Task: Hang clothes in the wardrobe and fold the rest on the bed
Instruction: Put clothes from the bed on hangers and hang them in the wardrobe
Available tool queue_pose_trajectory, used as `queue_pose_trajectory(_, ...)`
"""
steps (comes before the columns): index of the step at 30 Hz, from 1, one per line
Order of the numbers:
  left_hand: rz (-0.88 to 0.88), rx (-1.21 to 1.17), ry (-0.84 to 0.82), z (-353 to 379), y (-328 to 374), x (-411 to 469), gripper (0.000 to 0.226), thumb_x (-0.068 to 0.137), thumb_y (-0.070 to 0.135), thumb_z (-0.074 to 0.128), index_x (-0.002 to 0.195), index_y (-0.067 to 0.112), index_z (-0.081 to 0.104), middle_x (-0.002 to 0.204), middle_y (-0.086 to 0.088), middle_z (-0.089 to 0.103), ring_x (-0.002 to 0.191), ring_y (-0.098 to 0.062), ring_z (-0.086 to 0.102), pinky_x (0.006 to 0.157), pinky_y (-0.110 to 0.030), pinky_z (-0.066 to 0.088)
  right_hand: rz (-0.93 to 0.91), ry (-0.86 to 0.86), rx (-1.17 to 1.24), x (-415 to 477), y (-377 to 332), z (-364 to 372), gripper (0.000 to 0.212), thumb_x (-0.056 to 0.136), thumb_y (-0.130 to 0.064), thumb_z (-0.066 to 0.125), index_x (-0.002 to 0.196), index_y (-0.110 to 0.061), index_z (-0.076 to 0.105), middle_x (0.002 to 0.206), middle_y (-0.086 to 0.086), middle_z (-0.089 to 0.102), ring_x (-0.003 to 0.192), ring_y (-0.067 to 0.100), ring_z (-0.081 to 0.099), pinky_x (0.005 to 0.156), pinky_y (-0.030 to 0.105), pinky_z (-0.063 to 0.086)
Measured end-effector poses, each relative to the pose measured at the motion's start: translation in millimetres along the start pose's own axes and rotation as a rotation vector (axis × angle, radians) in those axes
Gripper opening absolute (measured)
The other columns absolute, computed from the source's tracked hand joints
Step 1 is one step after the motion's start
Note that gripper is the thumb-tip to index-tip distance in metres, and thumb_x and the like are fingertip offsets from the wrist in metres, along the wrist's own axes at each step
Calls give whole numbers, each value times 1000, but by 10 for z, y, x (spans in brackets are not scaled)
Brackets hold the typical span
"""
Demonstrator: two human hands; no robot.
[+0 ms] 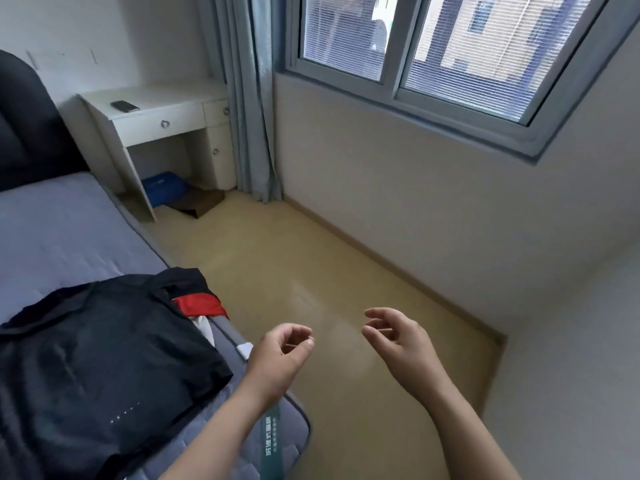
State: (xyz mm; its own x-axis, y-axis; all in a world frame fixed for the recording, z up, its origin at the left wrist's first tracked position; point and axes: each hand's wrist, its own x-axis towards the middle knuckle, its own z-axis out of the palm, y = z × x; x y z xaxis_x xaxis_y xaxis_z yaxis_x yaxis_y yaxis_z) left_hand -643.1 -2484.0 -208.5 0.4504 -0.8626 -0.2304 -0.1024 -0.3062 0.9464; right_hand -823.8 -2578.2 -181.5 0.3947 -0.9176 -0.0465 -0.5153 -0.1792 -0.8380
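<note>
A pile of black clothes [104, 358] lies on the corner of the grey bed [52, 230] at the lower left. A red garment [197, 304] and a bit of white cloth [204, 325] stick out from under the pile at the bed's edge. My left hand [282, 351] hovers over the floor just right of the bed corner, fingers loosely curled, holding nothing. My right hand [398, 336] floats about a hand's width to its right, fingers apart and empty. No wardrobe is in view.
A white desk [156, 112] with drawers stands against the far wall, a dark phone [124, 106] on top. A blue box [162, 187] and brown bag [199, 202] lie under it. Grey curtains [249, 98] hang by the window [433, 46]. Beige floor [311, 271] runs between bed and wall.
</note>
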Motion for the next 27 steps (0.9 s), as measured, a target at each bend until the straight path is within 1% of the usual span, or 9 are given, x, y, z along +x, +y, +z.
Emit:
queue_pose_trajectory(3, -13, -8, 67, 205, 91, 402, 10, 88, 11, 65, 97, 14, 67, 96, -10, 71, 95, -26, 65, 91, -41, 52, -27, -49, 4, 524, 127, -144, 22, 89, -22, 66, 111, -26, 65, 92, -12, 67, 80, -10, 60, 65, 4, 43)
queue_pose_trajectory(7, -29, -41, 173, 503, 257, 811, 9, 88, 11, 64, 96, 14, 67, 94, -10, 71, 94, -27, 65, 90, -39, 52, -86, -140, 8, 1236, 176, -320, 22, 89, -22, 66, 111, -25, 66, 93, -13, 66, 78, -11, 60, 64, 3, 42)
queue_pose_trajectory(12, -93, -74, 383, 702, 470, 1247, 8, 88, 15, 66, 95, 17, 68, 88, -4, 71, 90, -19, 66, 86, -30, 50, -190, -328, 6, 2133, 55, -416, 22, 88, -22, 66, 111, -25, 66, 91, -13, 66, 78, -8, 60, 65, 5, 44)
queue_pose_trajectory(14, -122, -80, 445, 692, 500, 1372, 9, 88, 15, 66, 96, 16, 68, 88, -5, 71, 88, -18, 66, 86, -29, 51, -219, -374, 7, 2406, 27, -363, 22, 89, -23, 66, 111, -26, 66, 92, -13, 66, 79, -7, 60, 65, 5, 43)
queue_pose_trajectory(17, -148, -133, 523, 621, 507, 1586, 9, 89, 10, 64, 98, 12, 67, 88, -6, 69, 83, -15, 62, 79, -22, 49, -246, -472, 2, 2785, -28, -179, 22, 88, -23, 66, 110, -26, 66, 91, -13, 67, 78, -7, 60, 64, 5, 43)
queue_pose_trajectory(18, -154, -141, 557, 575, 501, 1693, 10, 89, 10, 64, 98, 12, 67, 88, -6, 69, 84, -15, 62, 81, -24, 49, -260, -508, -2, 2943, -50, -84, 22, 88, -23, 66, 110, -26, 67, 90, -12, 67, 78, -7, 60, 64, 5, 43)
queue_pose_trajectory(21, -167, -143, 646, 395, 479, 2038, 10, 89, 13, 64, 99, 15, 67, 91, -4, 70, 91, -17, 65, 86, -28, 49, -303, -577, -20, 3384, -180, 184, 21, 89, -24, 65, 110, -26, 67, 91, -12, 67, 79, -8, 60, 64, 5, 44)
queue_pose_trajectory(25, -166, -153, 715, 135, 541, 2518, 9, 89, 14, 64, 96, 19, 68, 89, -1, 71, 89, -12, 66, 81, -21, 50, -348, -650, -67, 3975, -385, 474, 21, 88, -24, 64, 109, -28, 66, 91, -13, 66, 80, -10, 58, 63, 5, 43)
queue_pose_trajectory(27, -162, -169, 739, 8, 593, 2725, 10, 89, 14, 64, 96, 20, 68, 90, 0, 71, 88, -11, 66, 80, -20, 50, -355, -673, -80, 4241, -506, 604, 21, 88, -25, 65, 108, -29, 65, 90, -14, 67, 80, -10, 59, 62, 5, 44)
